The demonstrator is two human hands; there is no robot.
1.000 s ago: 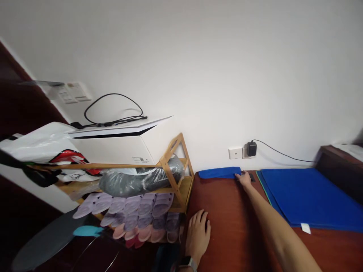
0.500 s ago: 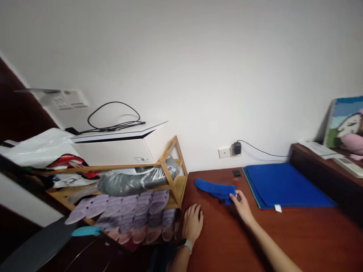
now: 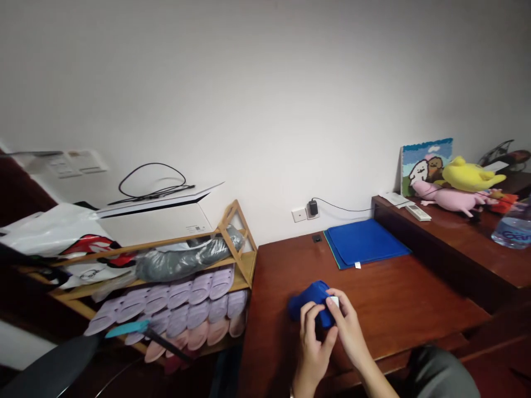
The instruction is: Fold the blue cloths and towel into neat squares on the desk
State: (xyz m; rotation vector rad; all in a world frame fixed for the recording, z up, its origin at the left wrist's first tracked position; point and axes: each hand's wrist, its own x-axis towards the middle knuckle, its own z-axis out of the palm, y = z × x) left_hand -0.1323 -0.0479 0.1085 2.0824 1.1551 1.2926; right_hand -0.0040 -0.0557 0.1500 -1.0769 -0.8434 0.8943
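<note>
A bunched piece of blue cloth [image 3: 309,298] with a small white tag is held over the front part of the brown desk [image 3: 274,276]. My right hand [image 3: 348,326] pinches its right side, by the tag. Curled over the near side of the cloth are the fingers of my left hand [image 3: 313,342], the thumb close to my right hand. Farther back on the desk lies a flat, folded blue fabric [image 3: 365,240] with a green edge and a white tag, apart from both hands.
Left of the desk stands a wooden rack [image 3: 244,260] with rows of lilac and pink slippers [image 3: 199,287], a white box [image 3: 153,224] and a plastic bag. On the raised right ledge are plush toys [image 3: 468,177], a remote [image 3: 418,212] and a water bottle [image 3: 512,229].
The blue cloth has come nearer to me and is now bunched up. My left hand has moved from the desk's left edge onto it. The view has shifted to the right.
</note>
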